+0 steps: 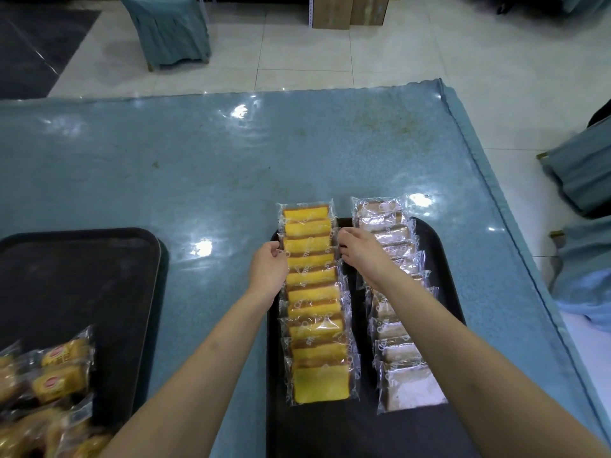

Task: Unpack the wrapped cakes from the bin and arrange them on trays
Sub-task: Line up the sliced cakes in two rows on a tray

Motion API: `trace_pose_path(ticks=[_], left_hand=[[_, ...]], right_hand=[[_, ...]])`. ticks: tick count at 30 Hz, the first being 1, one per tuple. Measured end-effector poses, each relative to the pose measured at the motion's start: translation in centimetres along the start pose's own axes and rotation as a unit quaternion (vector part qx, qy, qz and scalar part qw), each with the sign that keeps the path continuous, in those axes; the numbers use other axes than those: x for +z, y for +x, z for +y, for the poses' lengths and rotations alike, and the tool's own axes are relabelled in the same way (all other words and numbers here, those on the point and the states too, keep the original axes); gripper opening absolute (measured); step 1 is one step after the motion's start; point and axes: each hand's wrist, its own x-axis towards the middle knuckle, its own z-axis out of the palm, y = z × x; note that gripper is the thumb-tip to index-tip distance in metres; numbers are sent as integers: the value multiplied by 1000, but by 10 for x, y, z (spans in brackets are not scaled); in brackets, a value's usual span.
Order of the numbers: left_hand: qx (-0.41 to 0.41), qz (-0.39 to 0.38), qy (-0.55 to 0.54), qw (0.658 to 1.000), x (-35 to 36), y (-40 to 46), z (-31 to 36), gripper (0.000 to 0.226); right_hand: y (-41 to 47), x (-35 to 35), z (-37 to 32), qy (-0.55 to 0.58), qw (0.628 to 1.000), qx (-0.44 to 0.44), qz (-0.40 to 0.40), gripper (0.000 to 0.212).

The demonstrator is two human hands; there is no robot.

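Both hands work at the far end of a row of yellow sponge-cake slices in clear crinkly wrappers [312, 292], which lies on the black rectangular plastic tray [439, 259] in front of the person. The row's long axis runs straight away from the person, each packet lying crosswise and overlapping the next like shingles, with the farthest packets hanging over the tray's far rim onto the surface.

The left hand [269, 266] sits just beside the row's left edge and the right hand [362, 251] just beside its right edge, so the cakes lie between the two grips, roughly level with the third or fourth packet from the far end. Each grip looks closed in a light pinch on the wrapper ends of a packet there (whether it is the same packet on both sides I cannot tell). Neither hand is clearly nearer; they are about even.

The slices are bright yellow with brown crust edges, wrappers glossy and printed with small white marks. A parallel row of pale brownish wrapped cakes [396, 292] lies to the right on the same tray. A second black tray [82, 259] to the left carries loose orange-labelled wrapped cakes [59, 375].

My guess: straightening, squeezing inward from both sides.
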Motion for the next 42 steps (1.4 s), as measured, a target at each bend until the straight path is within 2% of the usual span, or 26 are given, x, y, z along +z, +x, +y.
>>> trace_pose_path(ticks=[1, 3, 5, 14, 15, 17, 19, 22, 24, 30, 35, 42], left_hand=[[-6, -7, 0, 1000, 0, -2, 1, 29], [-12, -15, -7, 1000, 0, -2, 0, 31], [-15, -20, -12, 1000, -1, -3, 2, 33], [-4, -38, -44, 998, 0, -9, 12, 34], [-5, -38, -45, 998, 0, -8, 12, 34], [-6, -40, -48, 998, -1, -8, 10, 33], [-10, -44, -44, 998, -1, -8, 8, 33], [-4, -34, -34, 999, -4, -12, 7, 31], [2, -22, -20, 1000, -6, -13, 4, 38], [3, -16, -17, 1000, -5, -16, -12, 43], [-9, -13, -23, 1000, -5, -23, -16, 44], [-16, -35, -60, 997, -4, -29, -5, 36]], right_hand=[[1, 0, 3, 2, 1000, 2, -1, 41], [7, 0, 10, 12, 1000, 0, -2, 51], [7, 0, 9, 17, 1000, 3, -5, 52], [-1, -4, 2, 49, 999, 16, 5, 20], [-1, -3, 3, 46, 999, 9, 7, 20], [-1, -2, 2, 40, 999, 6, 15, 42], [-3, -2, 1, 40, 999, 5, 12, 48], [-7, -5, 1, 36, 999, -2, 13, 46], [-11, -7, 4, 32, 999, -6, 13, 45], [-21, -5, 18, -5, 1000, -18, 1, 54], [-24, -1, 19, -26, 1000, -15, 7, 46], [-27, -2, 21, 12, 1000, -21, 18, 40]])
